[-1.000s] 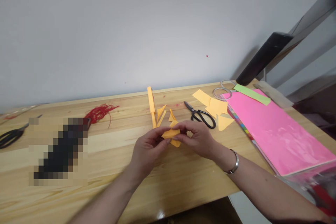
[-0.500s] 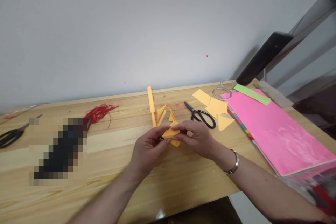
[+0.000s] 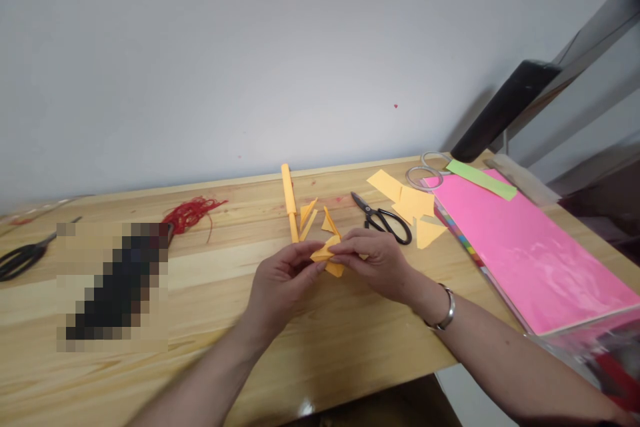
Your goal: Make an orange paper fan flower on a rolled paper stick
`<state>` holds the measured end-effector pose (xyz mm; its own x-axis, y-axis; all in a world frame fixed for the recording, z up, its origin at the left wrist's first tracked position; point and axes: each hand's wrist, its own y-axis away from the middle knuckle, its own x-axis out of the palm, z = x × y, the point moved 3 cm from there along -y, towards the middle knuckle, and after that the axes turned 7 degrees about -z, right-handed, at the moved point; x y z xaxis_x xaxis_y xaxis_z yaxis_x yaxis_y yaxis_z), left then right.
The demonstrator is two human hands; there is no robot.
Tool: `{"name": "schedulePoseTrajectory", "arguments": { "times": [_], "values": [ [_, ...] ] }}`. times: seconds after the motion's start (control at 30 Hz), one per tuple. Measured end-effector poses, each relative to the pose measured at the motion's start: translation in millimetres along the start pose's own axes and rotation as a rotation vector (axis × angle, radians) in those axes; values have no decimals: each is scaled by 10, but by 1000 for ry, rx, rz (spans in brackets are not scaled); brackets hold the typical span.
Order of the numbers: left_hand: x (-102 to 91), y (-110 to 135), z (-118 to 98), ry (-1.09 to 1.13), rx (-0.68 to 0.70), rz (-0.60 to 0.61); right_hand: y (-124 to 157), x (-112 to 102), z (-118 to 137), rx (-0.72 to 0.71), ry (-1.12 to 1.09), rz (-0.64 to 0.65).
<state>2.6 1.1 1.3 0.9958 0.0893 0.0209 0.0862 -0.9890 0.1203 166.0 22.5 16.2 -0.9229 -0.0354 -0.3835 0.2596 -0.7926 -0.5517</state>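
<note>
Between my two hands is a small folded piece of orange paper [image 3: 324, 251], held just above the wooden table. My left hand [image 3: 286, 280] pinches its left end with thumb and fingers. On the other side, my right hand [image 3: 374, 259] pinches the right end, and a bracelet circles that wrist. Another bit of orange paper shows below the fingertips. Beyond the hands lie a rolled orange paper tube [image 3: 289, 193] and thin folded orange scraps [image 3: 309, 219]. Black-handled scissors [image 3: 385, 220] rest just past my right hand, partly covered by it.
Orange paper pieces [image 3: 413, 203], a pink paper pack [image 3: 530, 247] and a green strip [image 3: 480, 180] lie at the right, near grey-handled scissors [image 3: 425, 177]. Red threads [image 3: 193, 215], a blurred-out dark object [image 3: 117, 287] and more scissors [image 3: 25, 260] are at the left. A wall stands behind.
My right fingertips have shifted slightly left over the folded orange paper, covering more of its right end. Everything else on the table stays where it was.
</note>
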Motion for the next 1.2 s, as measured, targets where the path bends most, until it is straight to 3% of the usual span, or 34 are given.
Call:
{"name": "schedulePoseTrajectory", "arguments": {
  "times": [0.4,0.8,0.97,1.2],
  "values": [
    [-69,22,-102,-402,197,-101,-21,-30,-8,-5,49,22],
    [-68,25,-119,-496,266,-62,-24,-29,-7,-36,74,44],
    [-69,20,-82,-418,199,-62,-15,-30,-9,-32,68,38],
    [-61,-31,3,-76,-103,33,-16,-35,-5,-46,79,39]
  ]
}}
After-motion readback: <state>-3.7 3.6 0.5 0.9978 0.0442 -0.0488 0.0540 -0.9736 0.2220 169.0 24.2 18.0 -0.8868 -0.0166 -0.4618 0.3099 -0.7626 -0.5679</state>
